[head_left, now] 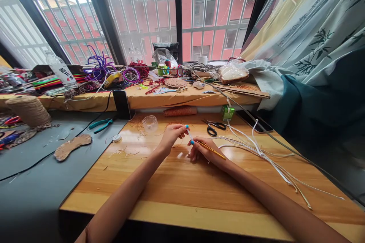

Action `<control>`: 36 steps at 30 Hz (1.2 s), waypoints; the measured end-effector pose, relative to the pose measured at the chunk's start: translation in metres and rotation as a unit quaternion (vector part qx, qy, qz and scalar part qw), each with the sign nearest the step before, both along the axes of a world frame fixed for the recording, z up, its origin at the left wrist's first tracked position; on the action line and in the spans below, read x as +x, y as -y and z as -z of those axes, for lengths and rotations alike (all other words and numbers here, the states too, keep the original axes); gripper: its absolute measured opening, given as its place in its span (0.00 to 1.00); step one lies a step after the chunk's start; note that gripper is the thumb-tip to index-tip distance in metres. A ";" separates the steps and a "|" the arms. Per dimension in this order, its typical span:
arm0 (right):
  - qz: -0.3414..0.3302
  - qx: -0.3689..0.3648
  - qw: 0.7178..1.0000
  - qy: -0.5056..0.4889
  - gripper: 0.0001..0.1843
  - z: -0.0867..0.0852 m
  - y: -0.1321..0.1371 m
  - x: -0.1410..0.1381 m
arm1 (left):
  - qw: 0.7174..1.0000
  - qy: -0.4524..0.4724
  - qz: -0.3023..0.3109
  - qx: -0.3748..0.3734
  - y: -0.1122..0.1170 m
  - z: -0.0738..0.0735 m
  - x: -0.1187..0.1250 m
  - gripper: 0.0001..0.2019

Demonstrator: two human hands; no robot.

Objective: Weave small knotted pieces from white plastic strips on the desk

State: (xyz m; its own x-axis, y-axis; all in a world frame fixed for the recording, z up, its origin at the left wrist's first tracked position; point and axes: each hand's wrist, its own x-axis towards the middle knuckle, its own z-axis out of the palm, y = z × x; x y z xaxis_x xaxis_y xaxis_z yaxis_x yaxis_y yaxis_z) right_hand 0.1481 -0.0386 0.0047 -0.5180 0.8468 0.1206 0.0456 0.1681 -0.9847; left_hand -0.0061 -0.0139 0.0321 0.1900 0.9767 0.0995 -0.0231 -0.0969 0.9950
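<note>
My left hand [172, 136] hovers over the wooden table [182, 193] with its fingers pinched on a thin white strand [189, 135] that runs to my right hand. My right hand [203, 151] is closed on a slim yellow stick [212, 150], like a crochet hook or pencil, which points back to the right. Both hands have blue-painted nails and nearly touch at the fingertips. A small white scrap [180, 155] lies on the wood just below them.
Black scissors [212, 127], a clear plastic cup [149, 123], a copper thread spool [179, 111], a green box [227, 112] and white cords [256, 148] lie nearby. Teal pliers [100, 124], a jute spool [28, 110] and a cardboard cutout [71, 146] rest on grey mat at left. A cluttered shelf stands behind.
</note>
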 end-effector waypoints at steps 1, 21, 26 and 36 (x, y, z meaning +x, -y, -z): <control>-0.007 -0.007 1.000 -0.001 0.17 -0.001 0.000 0.000 | 1.000 0.006 0.006 -0.007 -0.001 0.001 0.000 0.13; 0.088 -0.149 0.974 -0.143 0.10 -0.006 -0.004 0.004 | 0.765 -0.452 -0.044 0.456 0.012 0.006 0.002 0.13; 0.148 -0.188 0.947 -0.214 0.06 -0.010 -0.004 0.004 | 0.579 -0.555 0.028 0.596 0.017 0.006 0.002 0.13; 0.127 -0.234 0.926 -0.267 0.03 -0.009 -0.008 0.005 | 0.513 -0.579 -0.006 0.634 0.013 0.007 -0.002 0.10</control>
